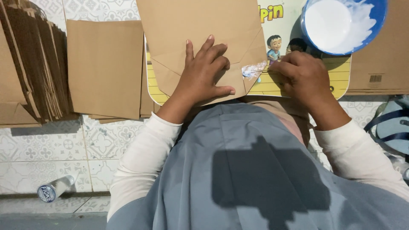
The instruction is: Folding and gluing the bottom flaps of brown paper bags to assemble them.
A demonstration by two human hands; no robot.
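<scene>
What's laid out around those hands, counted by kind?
Brown paper bag under the hands: 1
Stacks of brown paper: 2
Blue bowl of white paste: 1
Cartoon-printed board: 1
Clear bottle on the floor: 1
Total: 6

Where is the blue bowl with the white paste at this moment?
In the head view, the blue bowl is at the top right, on the picture board, just beyond the right hand and right of the brown paper bag.

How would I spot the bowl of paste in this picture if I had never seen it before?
Start at the cartoon-printed board in front of the person, where the left hand presses a brown paper sheet. Go to the board's far right corner, beyond the right hand: the blue bowl sits there. It is the only round blue thing, filled with white paste.
</scene>
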